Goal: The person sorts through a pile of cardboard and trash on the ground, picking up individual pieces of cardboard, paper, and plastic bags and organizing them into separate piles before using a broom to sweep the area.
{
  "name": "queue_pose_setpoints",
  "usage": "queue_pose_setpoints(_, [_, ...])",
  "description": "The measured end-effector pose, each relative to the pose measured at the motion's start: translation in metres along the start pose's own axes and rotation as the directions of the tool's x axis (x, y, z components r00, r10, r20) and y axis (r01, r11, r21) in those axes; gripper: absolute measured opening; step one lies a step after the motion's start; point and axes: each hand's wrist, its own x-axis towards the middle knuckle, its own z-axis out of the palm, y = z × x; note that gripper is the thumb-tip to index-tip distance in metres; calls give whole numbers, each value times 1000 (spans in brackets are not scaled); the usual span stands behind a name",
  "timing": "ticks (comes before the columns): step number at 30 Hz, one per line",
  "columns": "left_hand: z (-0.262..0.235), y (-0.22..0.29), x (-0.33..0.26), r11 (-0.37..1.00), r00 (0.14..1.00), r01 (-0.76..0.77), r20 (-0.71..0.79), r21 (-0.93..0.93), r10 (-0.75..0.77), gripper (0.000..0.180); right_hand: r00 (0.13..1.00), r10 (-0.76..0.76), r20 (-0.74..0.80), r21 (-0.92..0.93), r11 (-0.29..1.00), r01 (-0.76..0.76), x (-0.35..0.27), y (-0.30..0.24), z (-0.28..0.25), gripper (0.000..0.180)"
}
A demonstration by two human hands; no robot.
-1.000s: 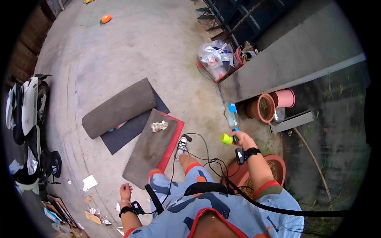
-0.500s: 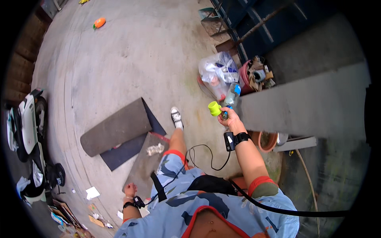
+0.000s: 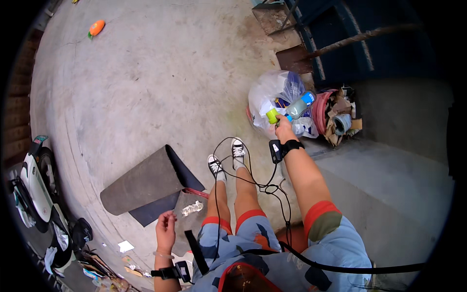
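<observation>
In my right hand (image 3: 284,128), held out over the bagged rubbish, are a clear plastic bottle (image 3: 298,106) with a blue label and a small yellow-green plastic cup (image 3: 272,116). The hand grips the bottle at its blue-capped end, and its body points up and to the right. My fingers partly hide where the cup is held. Just beyond stands a translucent plastic bag (image 3: 265,92) stuffed with rubbish. My left hand (image 3: 166,228) hangs at lower left near a rolled mat, fingers loosely bent and nothing visible in them.
A pinkish-red bucket (image 3: 319,111) of torn cardboard stands beside the bag, near a concrete ledge (image 3: 374,170). The rolled grey mat (image 3: 141,182) lies left of my feet. Black cables (image 3: 265,186) loop before my legs. A parked scooter (image 3: 39,190) stands far left, an orange toy (image 3: 97,27) beyond.
I have stepped closer to the bag, and both shoes now show. My right hand has carried the bottle and cup over to it. My left hand has risen nearer the mat.
</observation>
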Motion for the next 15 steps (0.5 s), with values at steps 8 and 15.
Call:
queue_pose_setpoints(8, [30, 8, 11, 939, 970, 239, -16, 246, -242, 17, 982, -50, 182, -140, 987, 76, 56, -31, 6, 12])
queue_pose_setpoints(15, [80, 51, 23, 950, 951, 309, -40, 38, -307, 17, 902, -130, 413, -688, 604, 402, -22, -62, -91, 27])
